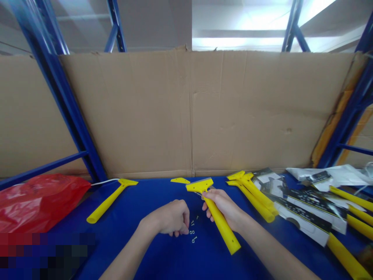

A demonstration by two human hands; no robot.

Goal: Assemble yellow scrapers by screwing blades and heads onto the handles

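Note:
My right hand (224, 206) is wrapped around the handle of a yellow scraper (220, 223). Its wide head points away from me, with a thin metal strip along the far edge. My left hand (171, 217) is closed, fingers curled down just above the blue surface; whatever they may pinch is hidden. Beside its fingertips lie several small screws and nuts (192, 232). Behind the held scraper's head rests a loose yellow plate (180, 180).
Another yellow scraper (107, 202) lies at left, beside a red plastic bag (43, 200). More yellow scrapers (256, 196) and black-and-white packaging cards (305, 217) are piled at right. A cardboard wall (192, 112) closes off the back, between blue metal posts (64, 101).

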